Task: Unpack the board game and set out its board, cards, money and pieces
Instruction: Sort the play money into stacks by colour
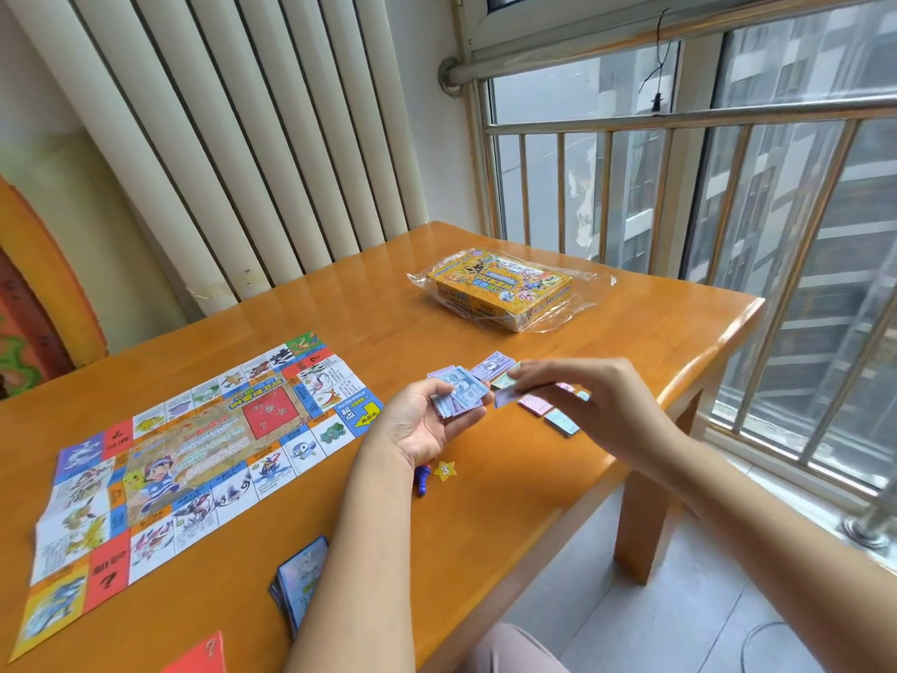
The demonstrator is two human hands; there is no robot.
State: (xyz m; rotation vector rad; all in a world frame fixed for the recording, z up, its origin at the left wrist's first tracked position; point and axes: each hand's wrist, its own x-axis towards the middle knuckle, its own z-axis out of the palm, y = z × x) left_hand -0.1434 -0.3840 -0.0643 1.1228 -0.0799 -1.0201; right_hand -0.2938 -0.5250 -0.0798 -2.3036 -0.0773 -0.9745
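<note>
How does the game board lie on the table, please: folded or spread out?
Spread out. The game board lies flat on the table, unfolded, with its centre panel and surrounding squares all showing.

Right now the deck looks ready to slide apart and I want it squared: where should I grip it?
Pinch the deck by its two short ends, fingers coming down from above on the board side. The cards are slumped into a loose fan, so end pressure should gather them, and the left forearm hides the right edge.
</note>
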